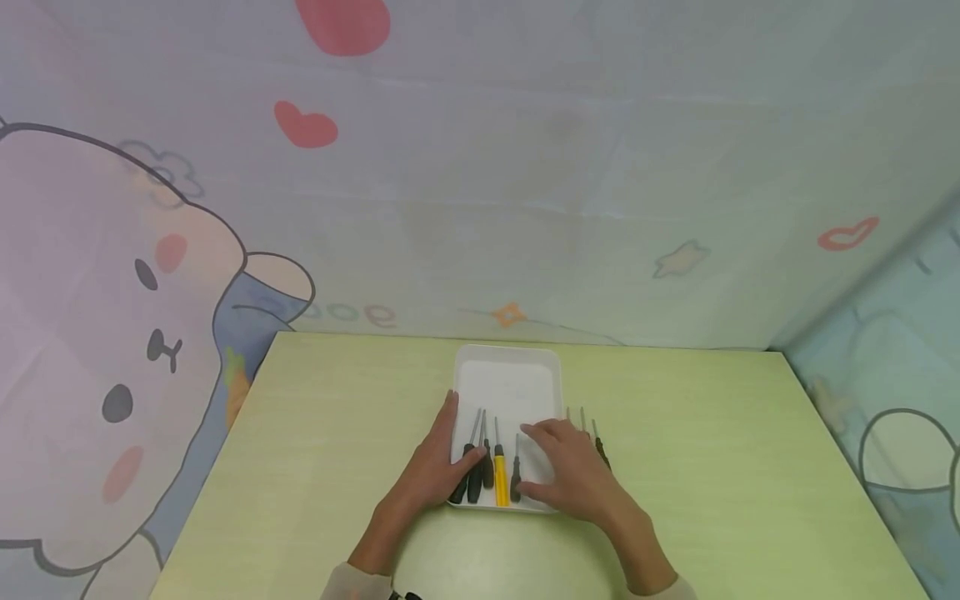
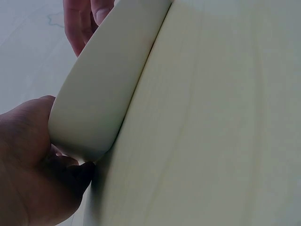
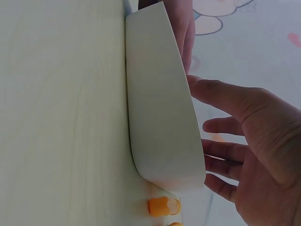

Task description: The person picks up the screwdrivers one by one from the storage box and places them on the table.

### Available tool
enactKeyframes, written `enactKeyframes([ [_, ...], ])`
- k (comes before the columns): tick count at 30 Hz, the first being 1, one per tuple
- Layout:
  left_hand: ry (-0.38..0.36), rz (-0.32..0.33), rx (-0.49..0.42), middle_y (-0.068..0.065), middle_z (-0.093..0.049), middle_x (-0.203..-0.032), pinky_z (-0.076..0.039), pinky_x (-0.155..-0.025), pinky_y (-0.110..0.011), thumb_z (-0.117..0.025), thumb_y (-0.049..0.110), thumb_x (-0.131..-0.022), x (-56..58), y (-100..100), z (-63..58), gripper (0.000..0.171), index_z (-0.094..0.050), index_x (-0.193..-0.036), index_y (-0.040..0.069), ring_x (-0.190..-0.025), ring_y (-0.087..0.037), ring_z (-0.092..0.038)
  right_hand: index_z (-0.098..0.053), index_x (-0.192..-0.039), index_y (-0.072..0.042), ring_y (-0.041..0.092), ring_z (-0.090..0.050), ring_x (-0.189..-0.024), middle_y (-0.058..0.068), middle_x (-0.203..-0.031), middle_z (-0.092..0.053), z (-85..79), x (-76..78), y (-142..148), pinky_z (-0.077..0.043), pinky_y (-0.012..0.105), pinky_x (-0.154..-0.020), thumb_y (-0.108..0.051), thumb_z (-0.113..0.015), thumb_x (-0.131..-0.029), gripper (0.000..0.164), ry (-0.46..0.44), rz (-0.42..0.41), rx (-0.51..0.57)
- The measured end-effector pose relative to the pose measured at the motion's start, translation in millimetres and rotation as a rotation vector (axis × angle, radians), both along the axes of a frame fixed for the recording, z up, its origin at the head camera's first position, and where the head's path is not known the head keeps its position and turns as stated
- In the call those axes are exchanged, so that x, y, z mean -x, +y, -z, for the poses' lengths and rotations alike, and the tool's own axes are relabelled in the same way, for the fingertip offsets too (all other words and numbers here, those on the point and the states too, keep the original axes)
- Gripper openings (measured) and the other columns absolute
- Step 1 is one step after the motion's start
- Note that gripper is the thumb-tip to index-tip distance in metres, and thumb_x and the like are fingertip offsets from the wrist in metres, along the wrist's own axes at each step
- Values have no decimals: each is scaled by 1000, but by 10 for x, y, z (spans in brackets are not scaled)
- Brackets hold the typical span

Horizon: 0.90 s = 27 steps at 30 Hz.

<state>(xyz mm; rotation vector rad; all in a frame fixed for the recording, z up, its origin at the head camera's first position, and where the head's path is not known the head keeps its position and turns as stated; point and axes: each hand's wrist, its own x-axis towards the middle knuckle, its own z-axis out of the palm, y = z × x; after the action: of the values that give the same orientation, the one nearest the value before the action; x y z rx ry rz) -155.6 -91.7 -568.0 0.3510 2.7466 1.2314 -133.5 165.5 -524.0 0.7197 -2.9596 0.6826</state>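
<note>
A white rectangular tray (image 1: 507, 375) lies on the table with several screwdrivers in its near half. Black-handled screwdrivers (image 1: 475, 483) lean together at its left, beside a yellow-handled screwdriver (image 1: 501, 482). To the right of these lies a small dark screwdriver (image 1: 515, 481). My left hand (image 1: 433, 468) grips the tray's left side, fingers along the outer wall and thumb over the rim above the black handles. Above the tray's right side, my right hand (image 1: 573, 473) has its thumb and fingers spread around the small screwdriver's area, holding nothing visible.
Right of the tray lie three more screwdrivers (image 1: 602, 451), partly hidden by my right hand. Orange handle ends (image 3: 164, 206) show past the tray's corner in the right wrist view. A printed cloth backdrop (image 1: 487, 167) stands behind the pale table (image 1: 735, 467).
</note>
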Motion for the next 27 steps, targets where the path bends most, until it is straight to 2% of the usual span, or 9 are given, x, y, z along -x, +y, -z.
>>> enactKeyframes([
  [6,-1,2,-10,-10,-8,-178,-25,-126,-53,-68,41,-104,0,-4,-2,98,-4,-172,11,-161,-31,-19,-63,-146,-11,30,-58,-124,8,-135,-65,29,7,-68,-48,54,-107,-45,-93,-79,80,-33,2,-51],
  [17,4,-5,-9,-9,-8,-178,-26,-126,-52,-68,41,-104,1,-4,-3,97,-5,-172,11,-161,-31,-21,-67,-140,-11,28,-59,-118,6,-128,-67,52,17,-125,-49,53,-103,-44,-95,-76,77,-9,-24,-99],
  [27,18,2,-19,-9,-8,-178,-27,-126,-53,-68,41,-104,6,-9,1,97,-5,-172,10,-161,-31,-21,-69,-139,-11,27,-59,-117,6,-127,-67,76,28,-167,-47,52,-105,-47,-94,-76,78,-50,-26,-136],
])
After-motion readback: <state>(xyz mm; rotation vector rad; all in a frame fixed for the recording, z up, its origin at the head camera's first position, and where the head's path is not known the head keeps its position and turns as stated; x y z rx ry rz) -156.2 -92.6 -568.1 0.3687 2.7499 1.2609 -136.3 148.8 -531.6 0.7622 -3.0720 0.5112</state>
